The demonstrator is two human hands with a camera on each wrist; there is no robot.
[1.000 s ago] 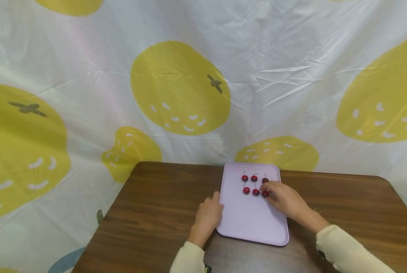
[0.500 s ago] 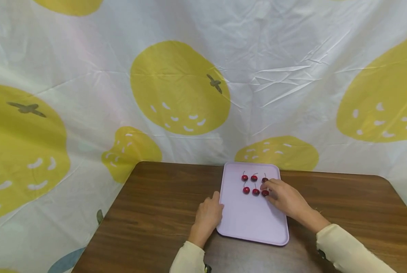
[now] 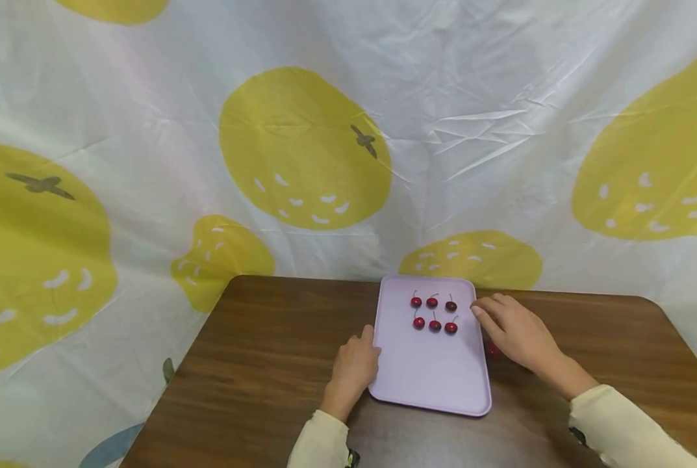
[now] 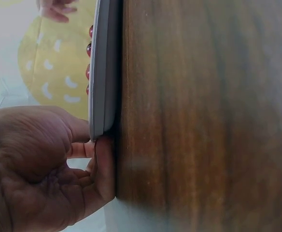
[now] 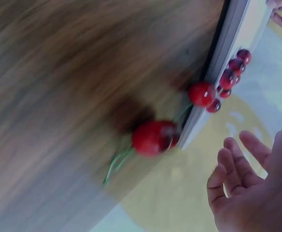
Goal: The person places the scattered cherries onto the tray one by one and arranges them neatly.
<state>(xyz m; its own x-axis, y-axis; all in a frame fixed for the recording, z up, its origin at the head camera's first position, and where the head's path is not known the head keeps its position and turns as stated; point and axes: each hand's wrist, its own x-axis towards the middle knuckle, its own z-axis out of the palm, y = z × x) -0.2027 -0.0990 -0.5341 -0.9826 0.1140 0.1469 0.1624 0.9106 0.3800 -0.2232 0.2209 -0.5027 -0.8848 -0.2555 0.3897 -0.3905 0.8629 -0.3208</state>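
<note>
A light purple tray (image 3: 430, 370) lies on the table, bearing two rows of red cherries (image 3: 434, 326) with stems. At its left edge my left hand (image 3: 354, 367) grips the rim; the left wrist view has the thumb against the rim and curled fingers (image 4: 105, 169) at its underside. My right hand (image 3: 518, 331) hovers by the tray's right edge, fingers loosely bent and holding nothing. Beneath that hand, more cherries (image 5: 153, 137) with green stems rest on the table beside the tray; the head view shows only a sliver of a cherry (image 3: 494, 350) there.
The brown wooden table (image 3: 278, 351) extends to both sides of the tray. Right behind its far edge hangs a white cloth (image 3: 167, 162) printed with large yellow fruit.
My right hand has let go of the lower right cherry on the tray and moved right, off the tray to its right edge. The left hand keeps its place at the rim.
</note>
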